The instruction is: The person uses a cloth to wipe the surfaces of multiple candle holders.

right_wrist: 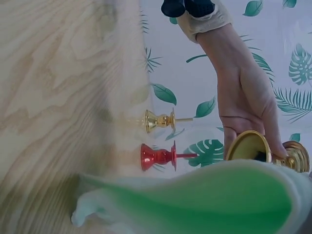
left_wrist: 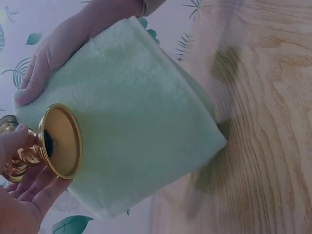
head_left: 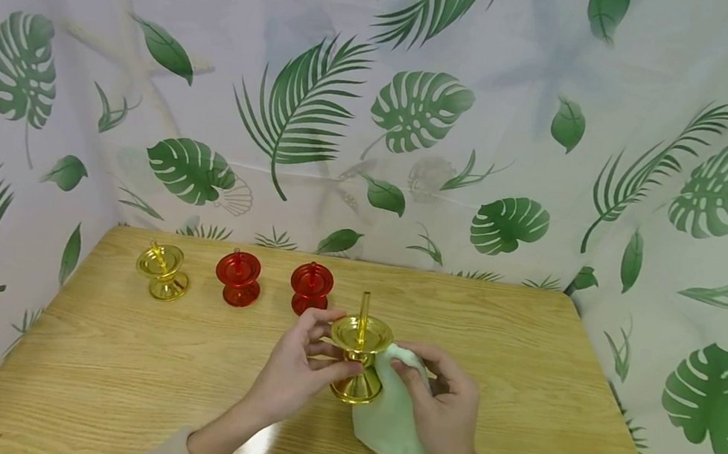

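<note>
A shiny gold candle holder, with a dish and an upright tube on top, is raised off the table. My left hand grips it by the waist, thumb in front and fingers behind. My right hand pinches a pale green cloth, which hangs down beside the holder's right side. In the left wrist view the cloth spreads out behind the holder's hollow base. The right wrist view has the cloth close to the camera, hiding part of the holder and the right hand.
Along the back left of the wooden table stand another gold candle holder and two red ones, the middle one and the right one, close beyond my left fingers. Leaf-patterned cloth walls enclose the table's back and sides.
</note>
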